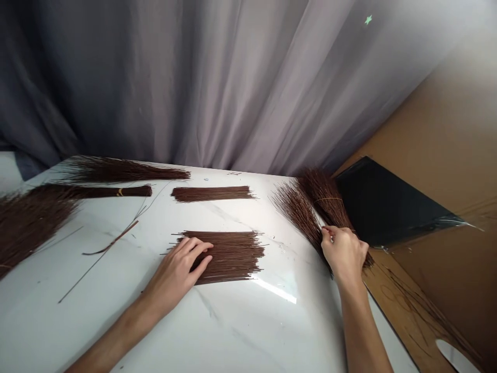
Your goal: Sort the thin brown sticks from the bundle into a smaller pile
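At seven o'clock a flat twig layer (233, 256) is apparently part-laid, touched by the left hand (181, 261), fingers parted, while twigs seem left in the loose bundle (298, 211) at four, where the right hand (344, 251) is curled, its hold indiscernible.

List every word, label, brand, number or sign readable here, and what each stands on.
No words, labels, brands or numbers can be read anywhere in this view.
The only sign-like mark is a small green star against the grey curtain; no lettering shows on it.
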